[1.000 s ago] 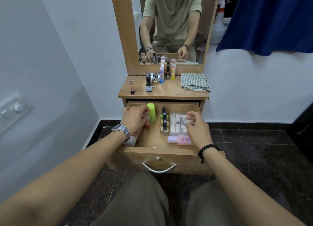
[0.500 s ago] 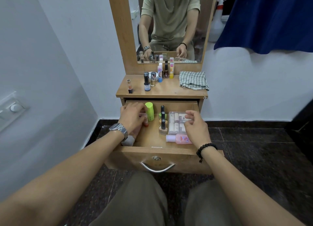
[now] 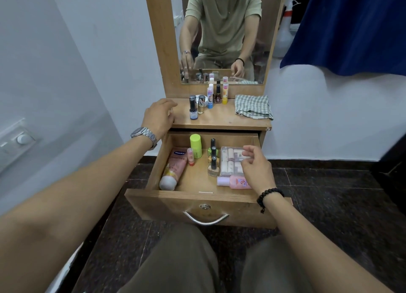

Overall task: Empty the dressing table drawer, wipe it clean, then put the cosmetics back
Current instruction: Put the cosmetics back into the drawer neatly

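Left hand (image 3: pixel 159 118) curls over something hidden – grip unclear; right hand (image 3: pixel 256 168) (loosely open) touches clear box (image 3: pixel 231 160).

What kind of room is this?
Probably a bedroom or dressing corner at home. There's a wooden dressing table with a tall mirror, and its open drawer holds cosmetics like a pink lotion tube.

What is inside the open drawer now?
In the drawer: a pink tube, green bottle, nail polishes, a clear box, a pink bottle. The right hand covers part of the box.
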